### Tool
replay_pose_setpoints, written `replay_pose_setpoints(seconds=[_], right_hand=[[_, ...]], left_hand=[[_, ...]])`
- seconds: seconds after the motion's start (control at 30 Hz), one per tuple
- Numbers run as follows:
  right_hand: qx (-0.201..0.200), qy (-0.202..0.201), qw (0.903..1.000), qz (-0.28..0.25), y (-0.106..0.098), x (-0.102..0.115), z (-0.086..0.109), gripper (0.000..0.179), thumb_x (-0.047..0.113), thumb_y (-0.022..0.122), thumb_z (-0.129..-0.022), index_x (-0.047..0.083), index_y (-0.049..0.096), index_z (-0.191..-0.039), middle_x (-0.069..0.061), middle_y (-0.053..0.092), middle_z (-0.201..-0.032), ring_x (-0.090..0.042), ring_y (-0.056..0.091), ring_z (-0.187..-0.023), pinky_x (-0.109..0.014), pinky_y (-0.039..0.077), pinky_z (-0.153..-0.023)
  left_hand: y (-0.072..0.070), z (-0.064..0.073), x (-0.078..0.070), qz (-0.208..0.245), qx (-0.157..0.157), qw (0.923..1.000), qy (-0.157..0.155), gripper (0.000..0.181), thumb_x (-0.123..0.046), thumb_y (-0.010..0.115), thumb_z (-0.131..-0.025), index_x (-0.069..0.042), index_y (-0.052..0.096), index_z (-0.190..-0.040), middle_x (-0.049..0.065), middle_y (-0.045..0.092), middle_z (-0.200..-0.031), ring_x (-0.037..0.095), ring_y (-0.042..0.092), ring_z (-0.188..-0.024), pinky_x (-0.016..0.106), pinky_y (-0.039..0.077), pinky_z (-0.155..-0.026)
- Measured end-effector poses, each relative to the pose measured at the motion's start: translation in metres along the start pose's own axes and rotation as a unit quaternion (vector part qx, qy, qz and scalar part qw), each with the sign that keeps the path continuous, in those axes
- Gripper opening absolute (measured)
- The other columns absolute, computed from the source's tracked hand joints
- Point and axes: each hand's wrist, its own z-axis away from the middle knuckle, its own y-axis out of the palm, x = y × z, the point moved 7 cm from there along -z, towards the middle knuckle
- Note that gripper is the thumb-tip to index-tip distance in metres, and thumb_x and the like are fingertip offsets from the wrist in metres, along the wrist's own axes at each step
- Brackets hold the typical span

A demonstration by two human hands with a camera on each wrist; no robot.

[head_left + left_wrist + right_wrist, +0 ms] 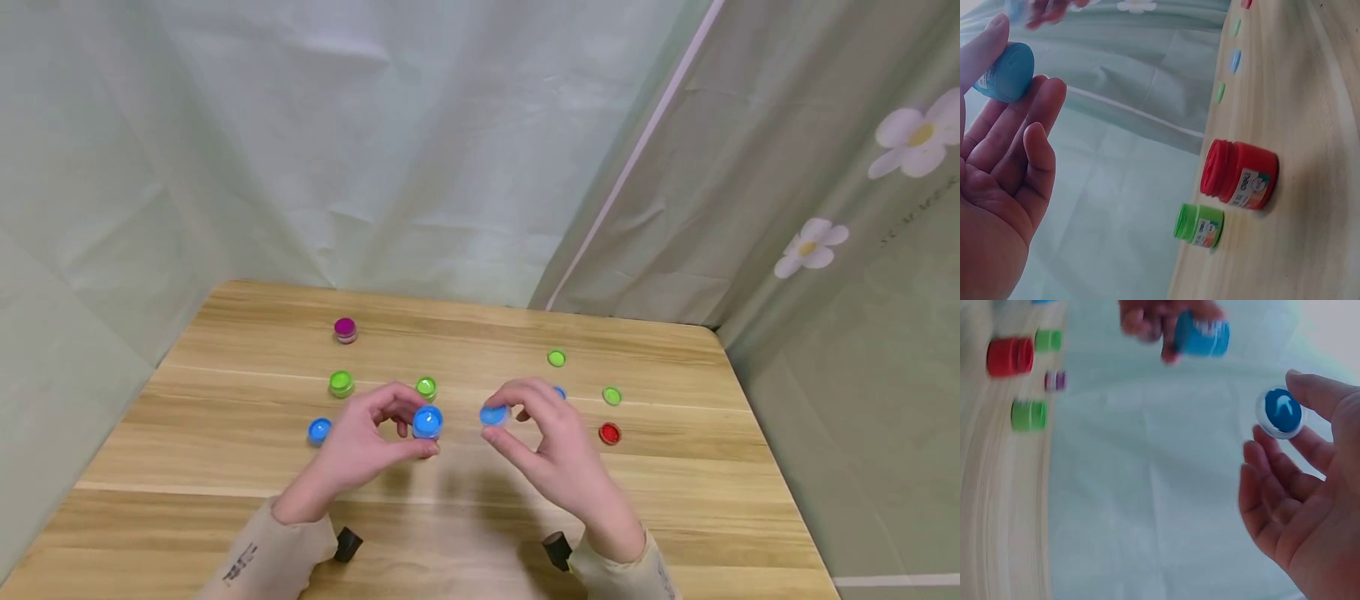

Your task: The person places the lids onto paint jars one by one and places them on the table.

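Note:
My left hand (352,442) grips a small blue paint jar (428,422) between thumb and fingers, raised over the table with its open top showing. Facing it, my right hand (558,450) pinches a round lid (492,416) by its edge. In the right wrist view the lid (1282,411) has a clear rim and blue paint on its inner side. A gap separates jar and lid. Below the left hand stands a red jar (1250,175), mostly hidden by that hand in the head view. Behind the held jar is a green jar (426,387).
Left on the wooden table are another green jar (341,384), a blue jar (319,431) and a purple-topped jar (345,330). To the right lie two green lids (557,357), a red lid (610,433) and a blue lid (559,392) partly behind the right hand.

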Motion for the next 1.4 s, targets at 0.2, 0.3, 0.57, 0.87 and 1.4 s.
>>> replay_pose_setpoints(seconds=[0.2,0.3,0.57,0.87,1.4], right_hand=[[-0.009,-0.036,0.9984,-0.044,0.017,0.016,-0.003,0.025,0.018,0.082,-0.097,0.018,0.065,-0.115,0.003,0.069,-0.121,-0.017,0.064,-0.112,-0.033,0.055,-0.083],[-0.008,-0.035,0.9983,-0.045,0.022,0.017,-0.002,0.024,0.018,0.083,-0.097,0.019,0.064,-0.11,0.003,0.071,-0.124,-0.017,0.065,-0.112,-0.033,0.055,-0.082],[-0.003,-0.03,0.9991,-0.029,0.028,0.016,-0.001,0.02,0.018,0.085,-0.095,0.023,0.067,-0.103,0.004,0.074,-0.126,-0.015,0.064,-0.11,-0.04,0.057,-0.08],[0.023,-0.027,0.9993,0.011,0.031,0.015,-0.002,0.037,0.024,0.088,-0.092,0.021,0.074,-0.126,0.01,0.074,-0.125,-0.015,0.061,-0.114,-0.037,0.056,-0.092],[0.056,-0.045,0.9945,0.077,0.033,0.014,0.0,0.042,0.033,0.081,-0.096,0.018,0.074,-0.135,0.004,0.063,-0.123,-0.017,0.056,-0.116,-0.03,0.052,-0.092]], left_hand=[[0.007,0.002,0.001,-0.004,0.011,0.9999,-0.01,0.037,-0.011,0.095,-0.082,-0.017,0.073,-0.112,-0.005,0.077,-0.096,0.018,0.07,-0.084,0.029,0.054,-0.071],[0.011,0.002,0.002,-0.004,0.018,0.9996,-0.021,0.037,-0.014,0.095,-0.084,-0.019,0.074,-0.114,-0.005,0.076,-0.095,0.019,0.07,-0.085,0.033,0.052,-0.07],[0.019,0.004,-0.001,0.014,0.033,0.9993,-0.01,0.038,-0.012,0.095,-0.082,-0.018,0.074,-0.114,-0.003,0.075,-0.093,0.02,0.07,-0.083,0.035,0.054,-0.072],[0.025,0.004,0.0,0.011,0.036,0.9993,-0.005,0.039,-0.009,0.095,-0.081,-0.016,0.074,-0.114,-0.005,0.074,-0.092,0.019,0.069,-0.081,0.038,0.055,-0.075],[0.033,0.004,0.0,0.101,0.07,0.9924,-0.006,0.041,-0.003,0.091,-0.084,-0.006,0.074,-0.122,0.004,0.078,-0.096,0.019,0.074,-0.082,0.033,0.06,-0.069]])
